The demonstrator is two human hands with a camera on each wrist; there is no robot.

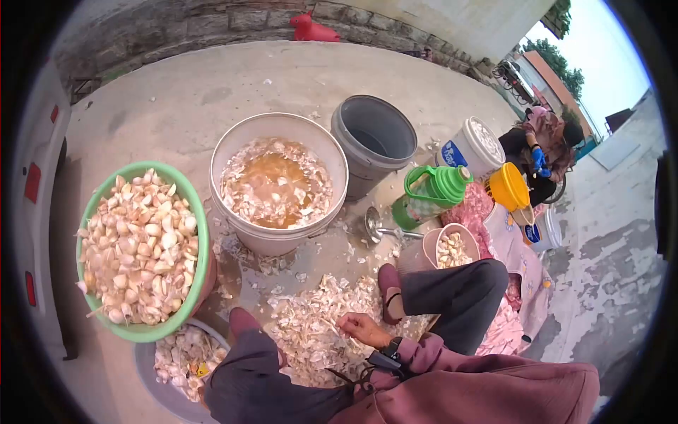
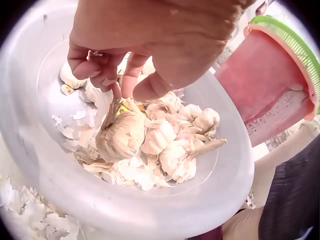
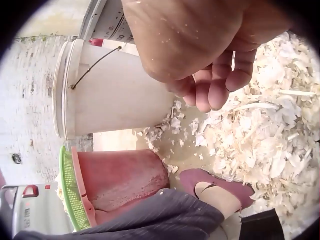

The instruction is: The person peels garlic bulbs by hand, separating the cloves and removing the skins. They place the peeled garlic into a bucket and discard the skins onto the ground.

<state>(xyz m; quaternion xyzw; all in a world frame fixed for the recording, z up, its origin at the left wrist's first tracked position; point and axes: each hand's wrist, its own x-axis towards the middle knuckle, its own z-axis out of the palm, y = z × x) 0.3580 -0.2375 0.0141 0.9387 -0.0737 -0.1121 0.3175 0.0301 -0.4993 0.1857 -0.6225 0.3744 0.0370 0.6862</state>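
Observation:
My left hand (image 2: 150,42) reaches down into a grey basin (image 2: 40,165) of whole garlic bulbs. Its fingertips pinch the dry stem of a large garlic bulb (image 2: 120,137), and other bulbs (image 2: 175,160) lie against it. In the head view the left knee hides most of this hand. The right hand (image 1: 364,328) hangs over a heap of papery garlic skins (image 1: 318,318) between the feet. Its fingers (image 3: 217,92) bend loosely, with no object showing between them in the right wrist view.
A green basket (image 1: 205,247) heaped with garlic cloves stands at left. Ahead are a white bucket (image 1: 339,187) of liquid and skins and a grey bucket (image 1: 364,169). Right of them stand a ladle (image 1: 374,225), a green jug (image 1: 417,212) and a pink container (image 1: 417,258). Another person (image 1: 547,138) sits far right.

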